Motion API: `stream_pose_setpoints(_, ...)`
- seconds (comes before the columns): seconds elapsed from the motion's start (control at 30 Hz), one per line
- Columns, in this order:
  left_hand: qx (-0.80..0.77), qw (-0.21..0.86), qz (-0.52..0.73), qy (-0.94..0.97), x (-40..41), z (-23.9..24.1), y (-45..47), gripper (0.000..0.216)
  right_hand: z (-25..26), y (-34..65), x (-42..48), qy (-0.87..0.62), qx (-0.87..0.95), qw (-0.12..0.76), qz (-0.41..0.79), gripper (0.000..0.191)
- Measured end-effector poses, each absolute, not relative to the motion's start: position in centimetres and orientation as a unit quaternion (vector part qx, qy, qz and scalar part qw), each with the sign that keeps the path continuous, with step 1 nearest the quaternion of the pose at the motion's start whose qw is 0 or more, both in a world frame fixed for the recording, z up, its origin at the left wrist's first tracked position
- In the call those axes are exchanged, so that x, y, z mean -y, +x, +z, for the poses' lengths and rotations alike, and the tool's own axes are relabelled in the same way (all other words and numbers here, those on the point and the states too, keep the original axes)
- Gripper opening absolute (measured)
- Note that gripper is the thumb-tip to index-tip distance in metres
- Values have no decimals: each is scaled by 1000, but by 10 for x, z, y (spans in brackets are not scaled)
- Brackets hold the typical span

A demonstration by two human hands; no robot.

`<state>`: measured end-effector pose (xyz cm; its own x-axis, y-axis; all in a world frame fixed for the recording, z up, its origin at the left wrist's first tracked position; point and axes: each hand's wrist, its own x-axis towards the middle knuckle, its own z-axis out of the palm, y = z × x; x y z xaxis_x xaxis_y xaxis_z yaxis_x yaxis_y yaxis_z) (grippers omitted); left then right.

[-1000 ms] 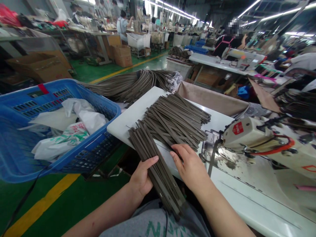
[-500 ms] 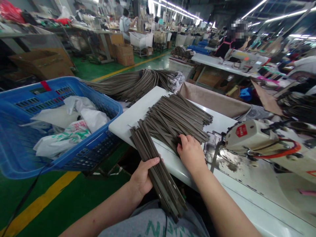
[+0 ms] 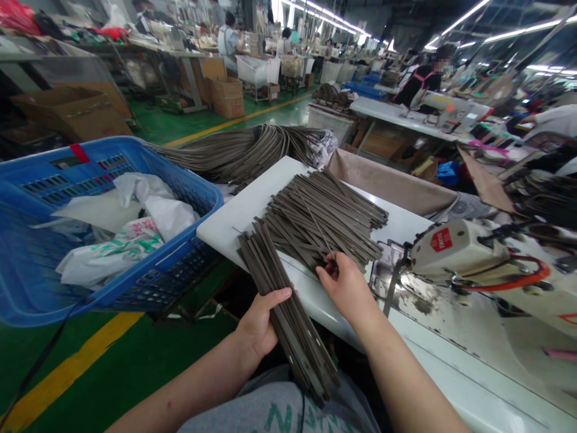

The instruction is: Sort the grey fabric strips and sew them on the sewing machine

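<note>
While pinching a single thin strip [image 3: 318,231] off the loose pile [image 3: 322,219], right hand [image 3: 345,285] fingers closed on its near end; strip lifted at a shallow slant above the heap. Left hand [image 3: 259,325] wrapped shut around gathered bundle [image 3: 282,307], far end propped on white surface [image 3: 234,219], near end over lap. Sewing machine [image 3: 455,246] just right of pile; blue basket [image 3: 103,228] left. Risk noted: bundle tail hangs unsupported, could fan out and slide from grip. Neighbouring strips could snag on the lifted one, dragging pile toward surface edge.
</note>
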<state>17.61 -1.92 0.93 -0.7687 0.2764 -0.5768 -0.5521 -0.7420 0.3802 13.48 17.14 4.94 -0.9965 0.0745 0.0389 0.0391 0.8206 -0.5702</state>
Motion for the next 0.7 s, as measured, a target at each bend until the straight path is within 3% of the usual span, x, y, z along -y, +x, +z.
stream_pose_setpoints(0.23,-279,228,899,-250,19,9,177,50,50,137,-158,-29,974,11,226,36)
stream_pose_setpoints(0.43,-281,225,897,-255,19,10,177,51,54,126,-162,-28,972,-39,232,18)
stream_pose_setpoints(0.7,-277,233,898,-251,19,11,177,50,60,121,-172,-34,955,-60,289,12)
